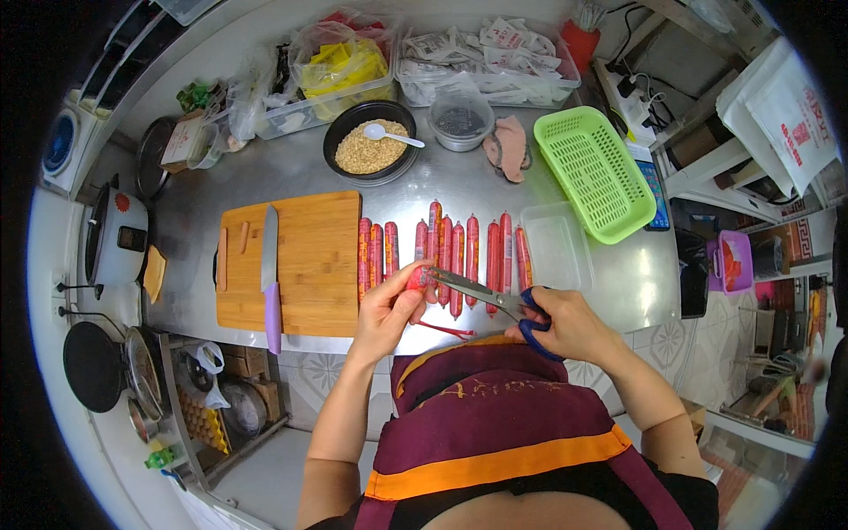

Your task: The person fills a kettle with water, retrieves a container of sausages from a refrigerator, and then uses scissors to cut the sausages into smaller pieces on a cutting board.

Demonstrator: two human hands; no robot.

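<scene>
My left hand (391, 311) grips a sausage in red plastic casing (419, 277) near its end. In my right hand (563, 324) are scissors with dark blue handles (480, 289), their blade tips at the casing's end. Beyond my hands, several red-wrapped sausages (472, 252) lie side by side on the steel table. Thin red casing scraps (447, 329) lie near the front edge. On the wooden cutting board (321, 265), to the left, rest a knife with a purple handle (270, 278), a long bare sausage piece (222, 258) and a shorter one (244, 237).
Behind stand a black bowl of chopped nuts or grain (371, 149) with a white spoon, a lidded plastic tub (460, 121) and a pink cloth (509, 147). At right are a clear tray (558, 245), a green basket (596, 175) and a phone (654, 195). A cooker (119, 232) stands far left.
</scene>
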